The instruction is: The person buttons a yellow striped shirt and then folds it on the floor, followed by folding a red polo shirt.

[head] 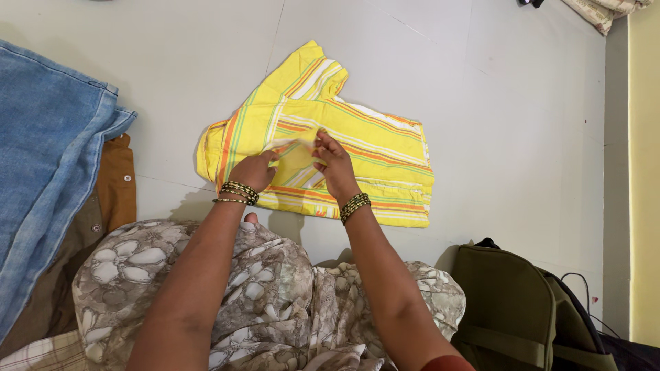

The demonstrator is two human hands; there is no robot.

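Here, yellow striped shirt point(323, 144) flat on floor, left hand point(253, 170) and right hand point(335, 163) pinching its middle fold.

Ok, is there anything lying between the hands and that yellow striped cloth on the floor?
Nothing visible does. The left hand and right hand already rest directly on the yellow striped cloth, fingers pinching a fold near its middle. The denim garment lies off to the left and the olive backpack to the right, both apart from it.
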